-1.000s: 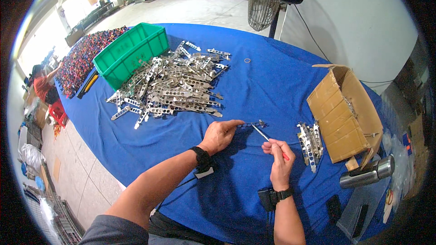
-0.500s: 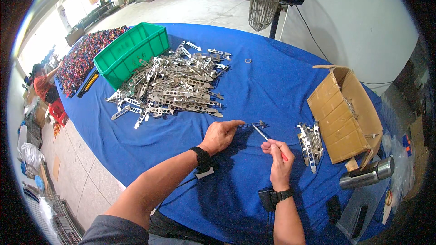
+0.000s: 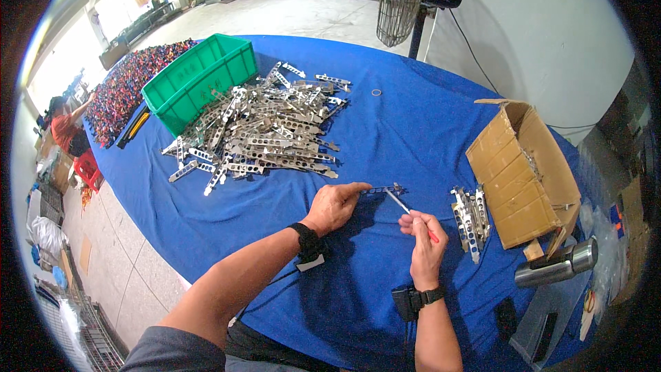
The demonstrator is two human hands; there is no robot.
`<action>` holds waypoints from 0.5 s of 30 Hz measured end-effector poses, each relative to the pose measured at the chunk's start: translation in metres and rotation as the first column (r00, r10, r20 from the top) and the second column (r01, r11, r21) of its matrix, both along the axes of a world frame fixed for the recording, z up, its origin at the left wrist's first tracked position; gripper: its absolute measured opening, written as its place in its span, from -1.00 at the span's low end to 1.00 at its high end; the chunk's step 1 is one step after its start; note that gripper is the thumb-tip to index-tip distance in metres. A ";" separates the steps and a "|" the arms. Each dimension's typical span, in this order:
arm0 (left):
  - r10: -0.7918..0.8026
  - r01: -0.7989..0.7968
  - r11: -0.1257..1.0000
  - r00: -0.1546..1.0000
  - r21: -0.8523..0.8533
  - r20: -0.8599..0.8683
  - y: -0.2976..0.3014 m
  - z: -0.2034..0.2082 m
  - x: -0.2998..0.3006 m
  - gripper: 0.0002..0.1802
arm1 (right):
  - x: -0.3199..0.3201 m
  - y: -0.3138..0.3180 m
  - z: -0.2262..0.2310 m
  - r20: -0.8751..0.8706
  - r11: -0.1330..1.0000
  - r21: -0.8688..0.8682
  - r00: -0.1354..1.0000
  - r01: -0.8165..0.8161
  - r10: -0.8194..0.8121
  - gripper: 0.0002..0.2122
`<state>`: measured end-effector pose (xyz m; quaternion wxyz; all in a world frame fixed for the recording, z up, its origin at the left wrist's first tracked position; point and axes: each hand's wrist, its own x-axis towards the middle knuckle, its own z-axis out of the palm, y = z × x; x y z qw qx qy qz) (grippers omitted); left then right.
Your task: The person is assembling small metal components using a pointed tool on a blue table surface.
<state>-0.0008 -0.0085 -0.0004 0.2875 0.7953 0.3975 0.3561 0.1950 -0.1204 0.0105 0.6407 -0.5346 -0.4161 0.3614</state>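
Note:
My left hand [image 3: 332, 207] pinches one end of a perforated metal strip [image 3: 378, 191], which lies low over the blue cloth and points to the right. In my right hand [image 3: 425, 235] is a thin, light-coloured rod tool with a red handle [image 3: 398, 202]; its tip meets the strip near the right end. The exact kind of tool is too small to make out. Beyond my left hand spreads a big heap of similar metal strips [image 3: 268, 131]. A smaller stack of metal strips [image 3: 471, 222] lies to the right of my right hand.
A green plastic crate [image 3: 180, 100] stands behind the heap. At the right are an open cardboard box [image 3: 509, 179] and a steel flask [image 3: 558, 264]. A fan [image 3: 402, 0] stands beyond the table. Another person [image 3: 67, 127] sits far left by a multicoloured pile [image 3: 131, 93].
The tool's tip has shifted slightly to the right along the strip, with my right hand moving a little. My left hand stays in place.

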 end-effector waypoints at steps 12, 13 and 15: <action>0.014 -0.023 0.993 0.998 -0.120 -0.068 -0.001 0.006 0.000 -0.70 | 0.000 -0.002 0.001 -0.030 1.000 0.008 0.999 -0.027 0.027 -0.80; 0.014 -0.022 0.993 0.998 -0.119 -0.068 -0.001 0.006 0.000 -0.70 | 0.001 -0.001 0.000 -0.030 1.000 0.009 0.999 -0.027 0.027 -0.80; 0.014 -0.018 0.995 0.999 -0.098 -0.041 -0.001 0.006 0.001 -0.71 | 0.002 -0.001 -0.002 -0.044 1.000 -0.007 0.999 0.008 -0.008 -0.80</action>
